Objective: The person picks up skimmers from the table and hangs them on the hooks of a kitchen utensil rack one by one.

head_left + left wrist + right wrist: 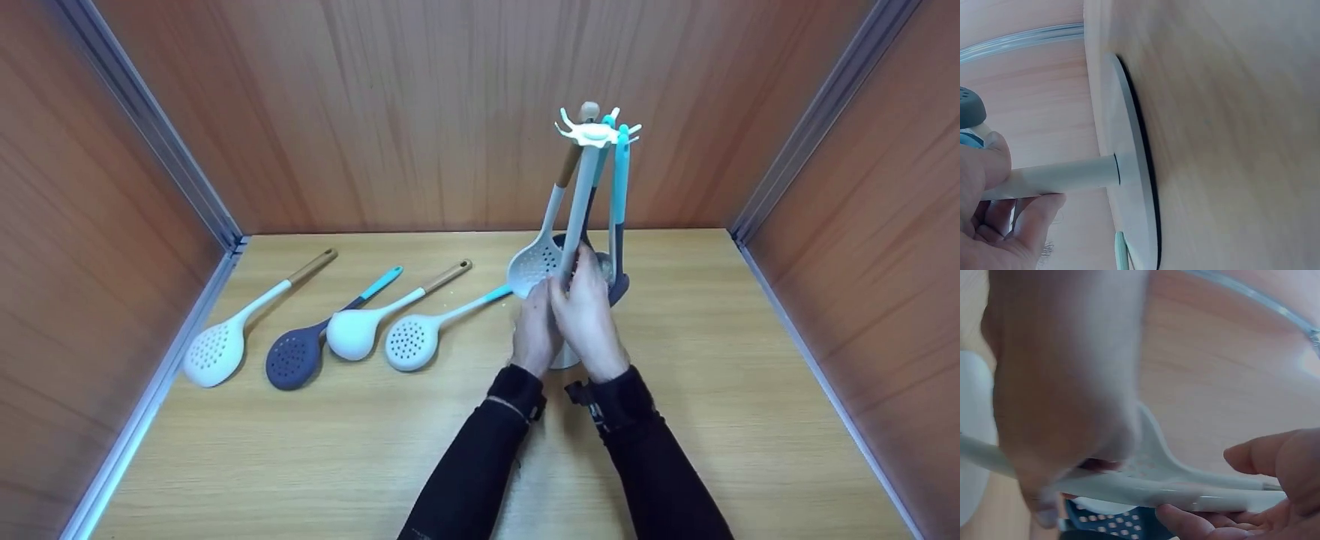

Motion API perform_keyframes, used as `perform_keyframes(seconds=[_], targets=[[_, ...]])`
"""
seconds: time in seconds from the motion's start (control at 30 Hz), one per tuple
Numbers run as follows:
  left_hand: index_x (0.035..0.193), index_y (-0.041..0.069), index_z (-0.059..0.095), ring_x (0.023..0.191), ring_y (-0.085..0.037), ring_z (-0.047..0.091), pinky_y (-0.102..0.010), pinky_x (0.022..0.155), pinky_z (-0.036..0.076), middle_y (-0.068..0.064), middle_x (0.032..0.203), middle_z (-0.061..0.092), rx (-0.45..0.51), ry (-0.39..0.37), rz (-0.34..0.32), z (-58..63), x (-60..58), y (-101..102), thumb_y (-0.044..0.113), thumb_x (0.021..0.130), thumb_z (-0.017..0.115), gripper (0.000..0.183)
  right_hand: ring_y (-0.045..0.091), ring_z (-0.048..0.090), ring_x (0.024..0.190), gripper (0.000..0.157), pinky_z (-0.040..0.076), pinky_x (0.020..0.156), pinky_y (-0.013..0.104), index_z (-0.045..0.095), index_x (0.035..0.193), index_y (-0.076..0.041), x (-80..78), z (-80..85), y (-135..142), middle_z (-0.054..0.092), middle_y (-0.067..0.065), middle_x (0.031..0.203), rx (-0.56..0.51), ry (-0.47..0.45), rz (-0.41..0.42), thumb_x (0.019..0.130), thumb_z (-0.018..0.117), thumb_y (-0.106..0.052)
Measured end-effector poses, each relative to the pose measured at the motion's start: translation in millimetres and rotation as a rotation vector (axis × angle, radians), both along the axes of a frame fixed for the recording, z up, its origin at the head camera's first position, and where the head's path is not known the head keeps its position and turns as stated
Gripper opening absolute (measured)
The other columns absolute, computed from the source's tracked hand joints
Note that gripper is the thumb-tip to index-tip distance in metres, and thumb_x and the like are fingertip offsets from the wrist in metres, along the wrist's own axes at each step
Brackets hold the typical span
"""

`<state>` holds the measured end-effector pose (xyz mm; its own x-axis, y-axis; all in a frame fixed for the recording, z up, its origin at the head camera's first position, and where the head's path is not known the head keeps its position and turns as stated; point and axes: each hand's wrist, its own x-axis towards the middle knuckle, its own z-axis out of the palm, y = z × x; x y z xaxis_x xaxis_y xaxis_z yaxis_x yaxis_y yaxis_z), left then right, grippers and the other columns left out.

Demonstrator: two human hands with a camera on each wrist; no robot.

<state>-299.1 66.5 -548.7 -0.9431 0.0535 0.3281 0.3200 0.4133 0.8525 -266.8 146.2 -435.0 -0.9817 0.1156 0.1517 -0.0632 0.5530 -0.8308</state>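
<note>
A white utensil stand [581, 202] rises from a round base [1129, 169], with hooks at its top. My left hand [536, 330] grips the pole low down, thumb and fingers on opposite sides in the left wrist view. Just above it, my right hand [589, 315] has its fingers around the pole, while its thumb stands a little off it in the right wrist view. From the hooks hang a white skimmer [534, 264] with a brown handle, a dark blue utensil [619, 289] with a turquoise handle, and others partly hidden behind the pole.
Left of the stand lie a white skimmer [216, 352] with a wooden handle, a dark blue skimmer [294, 358], a white ladle [354, 334] and a white skimmer [412, 342] with a turquoise handle. Wooden panels [450, 112] enclose the table [360, 450] at the back and sides.
</note>
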Motion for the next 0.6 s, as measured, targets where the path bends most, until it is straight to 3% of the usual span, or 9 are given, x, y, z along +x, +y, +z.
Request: perform_keyframes(seconds=[0.07,0.13,0.23,0.27,0.4,0.6], targets=[[0.142,0.007,0.074,0.116,-0.028,0.079,-0.046,0.103,0.068,-0.013,0.131,0.082,-0.055,0.022,0.011,0.2,-1.1,1,0.014,0.123,0.055,0.028,0.044,0.054,0.166,0.066,0.05,0.137,0.058,0.03,0.179,0.006,-4.5,-4.8,1,0.05,0.033,0.174,0.027,0.033,-0.016,0.119,0.057,-0.002],[0.129,0.006,0.073,0.11,-0.028,0.08,-0.045,0.097,0.069,-0.013,0.123,0.082,-0.168,0.062,0.026,1.5,-2.7,1,0.01,0.12,0.06,0.017,0.046,0.055,0.164,0.06,0.051,0.136,0.059,0.036,0.175,0.008,-8.2,-8.4,3,0.054,0.034,0.17,0.052,0.069,-0.025,0.119,0.055,0.0],[0.115,0.007,0.07,0.103,-0.027,0.08,-0.044,0.09,0.069,-0.012,0.113,0.081,-0.24,0.042,0.015,4.6,-4.0,0,0.006,0.115,0.07,0.001,0.047,0.057,0.161,0.054,0.052,0.134,0.06,0.043,0.171,0.01,-12.0,-11.4,10,0.058,0.034,0.167,0.081,0.102,-0.018,0.119,0.054,0.002],[0.113,0.007,0.07,0.103,-0.026,0.08,-0.043,0.089,0.069,-0.012,0.112,0.081,-0.248,0.024,0.006,5.8,-4.4,-2,0.007,0.114,0.073,0.004,0.047,0.058,0.16,0.052,0.053,0.133,0.06,0.044,0.17,0.01,-12.7,-11.8,12,0.058,0.034,0.167,0.084,0.106,-0.012,0.12,0.054,0.002],[0.116,0.008,0.072,0.108,-0.026,0.081,-0.042,0.09,0.069,-0.011,0.117,0.082,-0.239,-0.044,-0.032,10.2,-5.2,-8,0.01,0.109,0.084,0.014,0.047,0.06,0.159,0.049,0.055,0.13,0.062,0.047,0.169,0.008,-15.5,-12.4,20,0.059,0.031,0.166,0.088,0.08,0.031,0.121,0.055,-0.001],[0.124,0.006,0.075,0.119,-0.03,0.085,-0.043,0.102,0.071,-0.014,0.129,0.084,-0.219,-0.077,-0.108,14.0,-5.1,-20,0.007,0.11,0.082,0.016,0.044,0.066,0.153,0.045,0.058,0.128,0.061,0.05,0.165,0.006,-19.5,-12.0,25,0.064,0.028,0.159,0.093,0.061,0.072,0.121,0.058,-0.004]])
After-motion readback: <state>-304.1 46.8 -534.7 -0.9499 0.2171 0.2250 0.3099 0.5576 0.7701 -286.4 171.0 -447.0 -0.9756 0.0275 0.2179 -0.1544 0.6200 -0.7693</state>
